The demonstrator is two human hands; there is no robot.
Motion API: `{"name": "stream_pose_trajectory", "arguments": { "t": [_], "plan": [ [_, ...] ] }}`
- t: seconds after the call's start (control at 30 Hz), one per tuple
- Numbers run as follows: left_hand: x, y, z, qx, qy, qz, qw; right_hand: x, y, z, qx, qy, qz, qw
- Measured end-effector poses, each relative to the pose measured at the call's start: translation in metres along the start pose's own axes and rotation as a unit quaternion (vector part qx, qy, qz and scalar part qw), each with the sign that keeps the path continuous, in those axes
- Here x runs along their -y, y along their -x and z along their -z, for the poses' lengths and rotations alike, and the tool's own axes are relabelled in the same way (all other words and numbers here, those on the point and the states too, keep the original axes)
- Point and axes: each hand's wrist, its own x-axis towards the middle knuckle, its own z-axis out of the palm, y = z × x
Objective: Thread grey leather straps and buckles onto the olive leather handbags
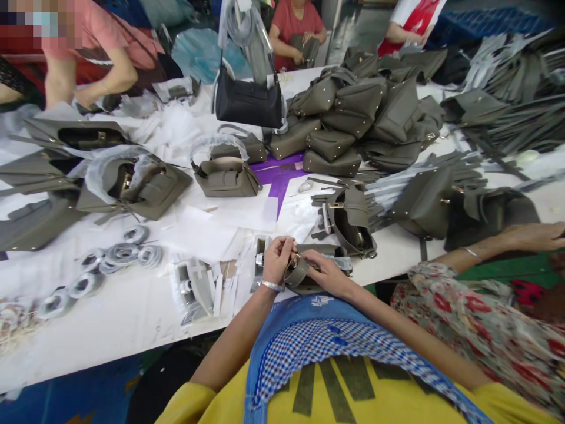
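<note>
At the table's near edge, my left hand (279, 259), with a bracelet at its wrist, pinches the metal-trimmed end of a grey-green strap (296, 272). On the strap's other side my right hand (325, 272) has its fingers closed on it. The strap is curved in a loop between both hands, above a grey-green piece partly hidden beneath them. Just beyond my right hand, an open grey-green handbag (353, 221) with a gold-coloured clasp lies on the table.
Many handbags are piled at the back (344, 118); a black bag (248, 103) hangs ahead. Wrapped strap rolls (122, 254) and packets (194, 288) lie left. A co-worker's arm (489, 247) reaches in at right. Other people work across the white table (132, 318).
</note>
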Motion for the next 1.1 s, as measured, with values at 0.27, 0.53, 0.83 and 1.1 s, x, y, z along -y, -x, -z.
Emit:
{"name": "stream_pose_trajectory", "arguments": {
  "t": [0.27, 0.53, 0.83, 1.1],
  "plan": [
    [0.016, -0.008, 0.007, -0.105, -0.022, -0.051, 0.993, -0.003, -0.012, -0.006, 0.037, -0.065, 0.004, 0.997],
    [0.006, 0.027, 0.042, 0.056, 0.021, 0.015, 0.998, -0.008, -0.030, -0.001, -0.011, -0.071, -0.061, 0.996],
    [-0.007, 0.020, 0.040, 0.010, -0.248, -0.052, 0.967, 0.001, -0.037, 0.007, 0.040, -0.024, -0.023, 0.999],
    [0.004, 0.021, 0.040, 0.009, -0.151, -0.003, 0.989, -0.001, -0.026, 0.024, 0.105, -0.032, -0.051, 0.993]
  ]
}}
